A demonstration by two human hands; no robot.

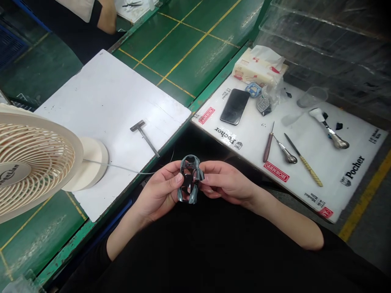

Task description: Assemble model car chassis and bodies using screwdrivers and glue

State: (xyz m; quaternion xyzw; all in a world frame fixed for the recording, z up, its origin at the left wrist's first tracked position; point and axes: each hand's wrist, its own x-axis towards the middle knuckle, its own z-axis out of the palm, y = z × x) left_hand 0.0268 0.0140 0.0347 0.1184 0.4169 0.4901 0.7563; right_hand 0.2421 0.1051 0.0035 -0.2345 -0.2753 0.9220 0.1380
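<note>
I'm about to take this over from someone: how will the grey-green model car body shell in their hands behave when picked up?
The grey-green model car body shell is probably light for its size, since much of it is open window frame. Those thin pillars look fragile, so squeezing might bend or crack them. Its glossy finish may feel slightly slippery.

Right of the right hand (227,183), a white mat (293,199) bears red "HORNBY" labels (276,171), black "Pocher" logos (352,171) and small "1:8 Model Kits" lines (314,199). Left of the left hand (159,193), a fan hub (12,175) reads roughly "ShenLian".
</note>
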